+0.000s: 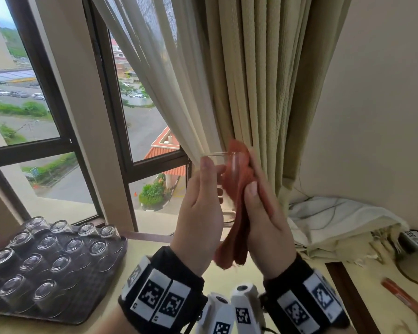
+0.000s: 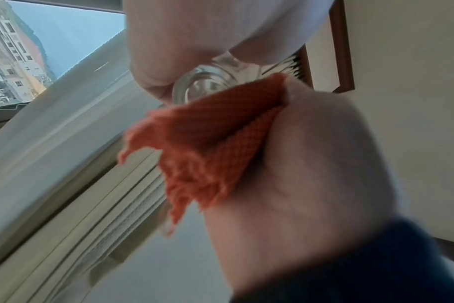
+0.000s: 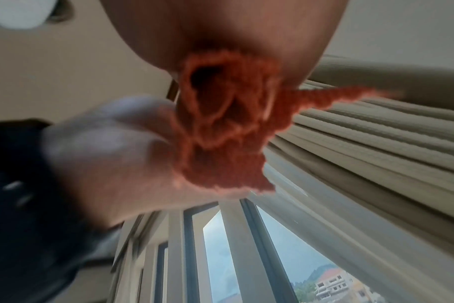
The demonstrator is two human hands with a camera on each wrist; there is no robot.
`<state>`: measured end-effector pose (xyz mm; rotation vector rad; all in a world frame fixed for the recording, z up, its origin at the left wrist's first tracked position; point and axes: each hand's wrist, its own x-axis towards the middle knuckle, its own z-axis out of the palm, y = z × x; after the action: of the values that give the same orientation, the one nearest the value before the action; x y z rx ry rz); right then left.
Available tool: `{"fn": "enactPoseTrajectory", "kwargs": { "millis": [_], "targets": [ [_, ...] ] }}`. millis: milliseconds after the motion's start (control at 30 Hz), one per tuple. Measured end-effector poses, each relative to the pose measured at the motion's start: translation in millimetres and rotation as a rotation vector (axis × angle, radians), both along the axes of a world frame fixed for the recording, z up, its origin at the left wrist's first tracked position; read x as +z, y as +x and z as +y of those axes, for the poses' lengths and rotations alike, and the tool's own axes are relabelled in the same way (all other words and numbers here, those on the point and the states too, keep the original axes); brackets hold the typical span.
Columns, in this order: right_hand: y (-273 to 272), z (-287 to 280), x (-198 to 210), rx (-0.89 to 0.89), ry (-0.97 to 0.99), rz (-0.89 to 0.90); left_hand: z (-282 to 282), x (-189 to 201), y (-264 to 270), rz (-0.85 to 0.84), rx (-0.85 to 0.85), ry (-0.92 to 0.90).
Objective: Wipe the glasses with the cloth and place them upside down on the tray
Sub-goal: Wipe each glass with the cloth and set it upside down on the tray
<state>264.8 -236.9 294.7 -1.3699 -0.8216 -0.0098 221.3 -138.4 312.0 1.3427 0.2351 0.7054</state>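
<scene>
Nearest to me, both wrists are wearing black bands with square printed markers. Just past them, the left hand [image 1: 198,213] is curling round a clear glass [image 1: 223,186], thumb lying up along its near side and the other fingers showing through the glass from behind. The glass is standing mouth up, raised well above the table, its rim level with the thumb tip.

The right hand [image 1: 263,218] is pressing an orange cloth [image 1: 237,189] against the right side of the glass, fingers fairly straight behind the cloth, thumb lying over its front. The cloth is rising above the rim past the fingertips and hanging below both palms. In the left wrist view the glass's thick base [image 2: 208,86] is peeking out between the thumb and the cloth.

Down and left of the fingers, a dark tray [image 1: 99,280] on the pale table is carrying rows of glasses [image 1: 51,251] standing upside down. Beyond the fingertips, cream curtains [image 1: 251,80] are hanging beside a window [image 1: 34,92].
</scene>
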Motion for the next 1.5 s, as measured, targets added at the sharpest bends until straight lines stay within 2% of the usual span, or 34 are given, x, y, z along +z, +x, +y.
{"fn": "enactPoseTrajectory", "kwargs": {
  "millis": [133,233,300,367,433,500,600,733,867,1000,1133,1200,1267,1400,1500],
  "targets": [
    [-6.4,-0.3,7.5,-0.026,-0.042,-0.288,2.0,-2.1,0.9,-0.004,-0.024,-0.035],
    [-17.4,-3.6,-12.0,-0.023,-0.138,-0.441,12.9,2.1,-2.7,-0.009,-0.050,-0.095],
    [-22.2,-5.9,-31.4,-0.009,-0.147,-0.399,17.8,2.9,-2.1,0.007,-0.010,-0.091],
    [-26.6,-5.9,-38.4,0.009,-0.107,-0.232,18.6,1.6,-1.6,0.032,0.038,-0.051],
    [-23.7,-3.4,-32.5,0.028,-0.061,-0.039,14.2,-0.5,-1.8,0.043,0.046,-0.030],
    [-14.9,-1.9,-20.0,0.001,-0.015,0.019,6.1,-1.7,-2.7,0.058,0.037,-0.026],
    [-6.8,-0.3,-2.8,-0.018,0.044,-0.022,-2.1,-5.3,-1.1,0.093,-0.029,-0.122],
    [-21.5,-4.3,-6.8,0.051,-0.028,-0.233,4.2,0.1,-0.7,0.067,-0.089,-0.315],
    [-31.8,-11.6,-36.4,0.061,-0.138,-0.308,20.4,6.5,1.5,0.086,-0.031,-0.211],
    [-20.0,-10.9,-35.9,0.096,-0.086,-0.068,19.7,7.9,1.9,0.096,0.070,-0.154],
    [3.4,-5.5,-12.0,0.023,0.014,0.020,-0.7,5.3,-0.1,0.076,-0.004,-0.032],
    [4.8,-2.8,0.8,0.004,0.044,-0.033,-8.8,3.7,0.8,0.081,-0.056,-0.070],
    [-2.3,-2.3,4.9,-0.001,0.020,-0.163,-8.1,3.7,0.9,0.088,-0.089,-0.126],
    [-21.6,-11.5,-22.6,0.029,-0.124,-0.370,13.4,4.6,1.1,0.063,-0.089,-0.234],
    [-23.9,-13.8,-43.4,0.015,-0.160,-0.342,22.6,1.3,2.7,0.067,-0.028,-0.206]
  ]
}}
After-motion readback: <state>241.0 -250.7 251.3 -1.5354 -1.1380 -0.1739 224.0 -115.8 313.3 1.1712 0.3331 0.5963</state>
